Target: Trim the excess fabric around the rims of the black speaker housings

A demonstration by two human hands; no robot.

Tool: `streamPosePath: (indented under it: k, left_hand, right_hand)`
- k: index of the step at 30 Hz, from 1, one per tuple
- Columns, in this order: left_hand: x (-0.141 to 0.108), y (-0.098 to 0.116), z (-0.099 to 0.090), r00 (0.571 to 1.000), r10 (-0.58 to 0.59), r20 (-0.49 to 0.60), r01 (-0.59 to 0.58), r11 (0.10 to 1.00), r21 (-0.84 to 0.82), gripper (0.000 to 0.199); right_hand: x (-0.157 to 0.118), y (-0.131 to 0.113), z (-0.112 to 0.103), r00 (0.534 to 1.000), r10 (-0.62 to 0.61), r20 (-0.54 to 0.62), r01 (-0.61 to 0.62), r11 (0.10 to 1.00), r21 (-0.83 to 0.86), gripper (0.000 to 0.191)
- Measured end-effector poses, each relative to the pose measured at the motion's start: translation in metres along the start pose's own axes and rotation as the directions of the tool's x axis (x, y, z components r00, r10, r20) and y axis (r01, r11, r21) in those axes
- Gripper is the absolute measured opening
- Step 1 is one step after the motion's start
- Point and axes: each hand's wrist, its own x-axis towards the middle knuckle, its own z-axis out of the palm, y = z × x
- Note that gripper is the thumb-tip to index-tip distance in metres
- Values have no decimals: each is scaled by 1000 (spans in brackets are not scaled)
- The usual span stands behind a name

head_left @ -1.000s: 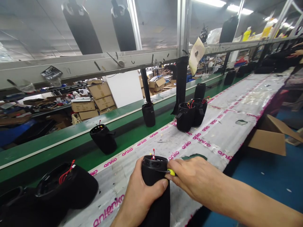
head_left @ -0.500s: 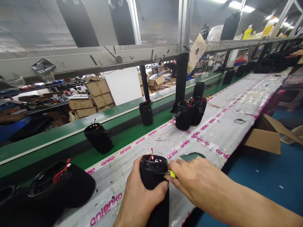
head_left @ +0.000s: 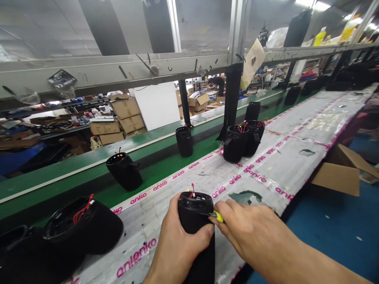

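Observation:
My left hand (head_left: 185, 240) is wrapped round a black, fabric-covered speaker housing (head_left: 195, 213), thumb across its near side. The housing stands upright, its open rim facing up, and red wires with a small connector (head_left: 193, 188) poke out of it. In my right hand (head_left: 245, 225) is a yellow utility knife (head_left: 218, 216), gripped close to its front end. Its thin blade lies against the right side of the housing, just under the rim. My fingers hide most of the knife's body.
More black housings lie at the left (head_left: 85, 225) and stand on the green conveyor (head_left: 160, 165). Two others (head_left: 235, 144) stand farther along the white-covered bench (head_left: 204, 173). A metal shelf rail (head_left: 112, 73) crosses above. An open cardboard box (head_left: 337, 173) sits at right.
The whole view has shifted slightly, so things sit a little farther right. The knife's blade, earlier across the front of the housing, is now at its right side. Both hands keep their grips.

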Motion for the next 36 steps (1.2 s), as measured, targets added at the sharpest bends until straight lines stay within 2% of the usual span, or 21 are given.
streamPosePath:
  k: [4, 6, 11, 19, 23, 28, 36]
  left_hand:
    - [1, 1, 1, 1000, -8, 4, 8, 1000, -4, 56]
    - [1, 2, 1, 1000, 1, 18, -1, 1000, 0, 53]
    - [1, 3, 1, 999, -22, -24, 23, 1000, 22, 58]
    - [0, 3, 0, 1000, -9, 14, 10, 1000, -7, 56]
    - [0, 2, 1, 1000, -13, -3, 13, 1000, 8, 62]
    - [1, 2, 3, 999, -19, -34, 20, 999, 33, 60]
    - [-2, 8, 3, 999, -33, -42, 34, 999, 36, 65]
  right_hand:
    - [1, -5, -2, 997, 32, -74, -36, 999, -41, 17]
    - [1, -7, -3, 995, 56, -79, -61, 996, -62, 20]
    - [2, -8, -4, 994, 53, -91, -64, 990, -129, 26]
    - [1, -5, -5, 998, 55, -12, -55, 993, -106, 32]
    - [-2, -5, -3, 998, 44, -38, -49, 990, -131, 32]
    - [-2, -8, -2, 993, 86, -78, -95, 988, -124, 28]
    - [-1, -3, -10, 999, 34, -17, -36, 994, -103, 34]
